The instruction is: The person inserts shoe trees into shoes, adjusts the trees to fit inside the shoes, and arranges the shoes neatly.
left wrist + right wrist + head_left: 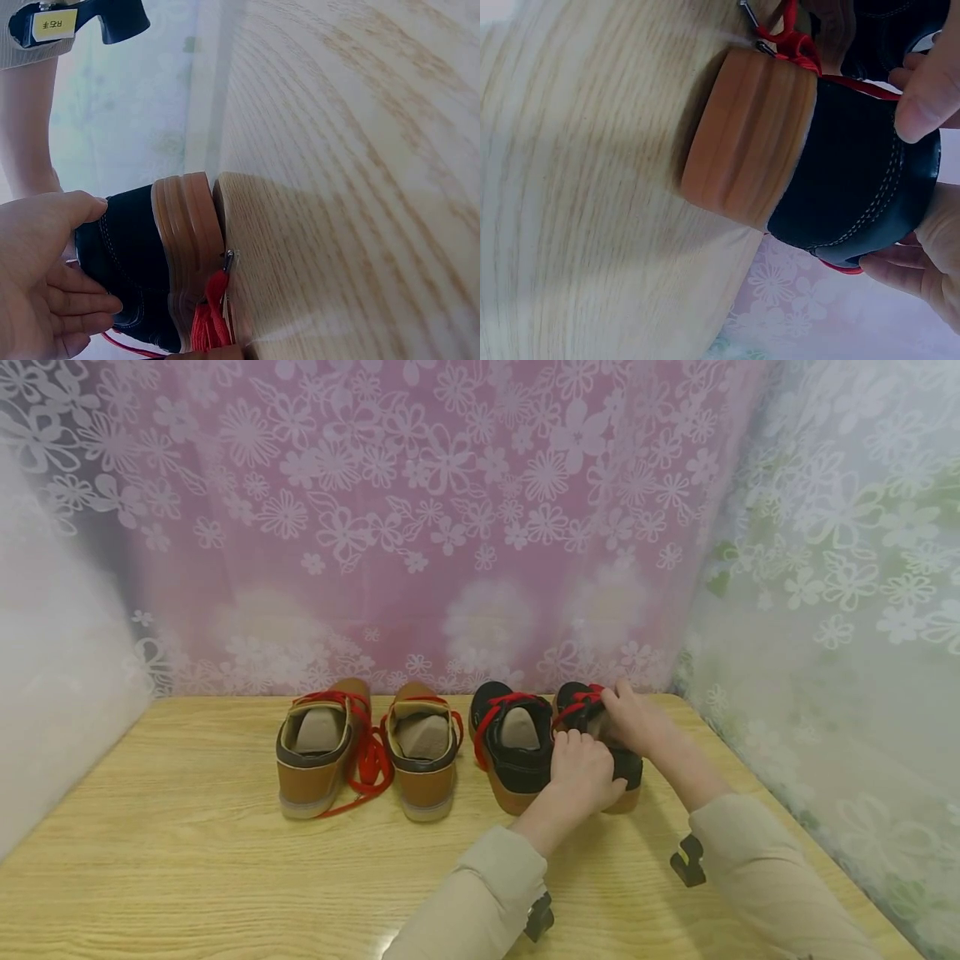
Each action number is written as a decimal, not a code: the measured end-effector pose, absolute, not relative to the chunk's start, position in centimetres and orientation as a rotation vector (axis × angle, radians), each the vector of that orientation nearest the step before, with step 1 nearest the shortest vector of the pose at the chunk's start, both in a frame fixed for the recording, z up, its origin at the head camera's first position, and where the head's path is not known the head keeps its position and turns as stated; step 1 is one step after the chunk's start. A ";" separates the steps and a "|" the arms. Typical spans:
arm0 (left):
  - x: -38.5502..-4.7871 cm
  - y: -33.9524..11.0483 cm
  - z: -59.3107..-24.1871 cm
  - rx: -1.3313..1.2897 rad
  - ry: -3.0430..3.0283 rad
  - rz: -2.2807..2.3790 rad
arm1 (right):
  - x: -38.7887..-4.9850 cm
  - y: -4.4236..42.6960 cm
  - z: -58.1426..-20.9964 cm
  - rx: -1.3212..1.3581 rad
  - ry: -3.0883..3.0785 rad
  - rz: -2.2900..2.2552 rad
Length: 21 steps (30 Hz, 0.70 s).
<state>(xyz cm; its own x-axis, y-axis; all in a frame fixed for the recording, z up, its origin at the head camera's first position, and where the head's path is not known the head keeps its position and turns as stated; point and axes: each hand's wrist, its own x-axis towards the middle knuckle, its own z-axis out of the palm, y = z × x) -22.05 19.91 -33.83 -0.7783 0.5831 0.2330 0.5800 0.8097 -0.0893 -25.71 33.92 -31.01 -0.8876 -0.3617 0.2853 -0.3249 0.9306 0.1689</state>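
Note:
A black shoe [628,767] with red laces and a tan sole stands at the right end of a row. My left hand [581,772] holds its heel end, with the thumb on the back and the other fingers at the left side, as the left wrist view shows. My right hand [637,718] is at the shoe's right side near the red laces [585,700]. In the right wrist view, the right hand's fingers [896,271] hold the upper edge; their tips are partly hidden. The shoe's opening is mostly covered by the hands.
To the left stands the other black shoe [517,777], a beige insert in it. Two brown shoes [307,781] with red laces stand further left, one lace trailing on the wooden table [225,877]. A pink flowered curtain [420,527] hangs behind; a pale curtain [840,610] is at the right.

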 end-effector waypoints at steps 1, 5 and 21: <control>-22.0 19.9 -33.8 -0.898 -2.746 0.019 | -25.7 33.9 -31.1 0.502 -2.772 -0.174; -22.0 19.9 -33.8 -0.898 -2.738 0.017 | -25.8 33.9 -31.2 0.489 -2.760 -0.177; -22.0 20.0 -33.8 -0.877 -2.760 0.039 | -25.5 33.8 -31.3 0.413 -2.789 -0.197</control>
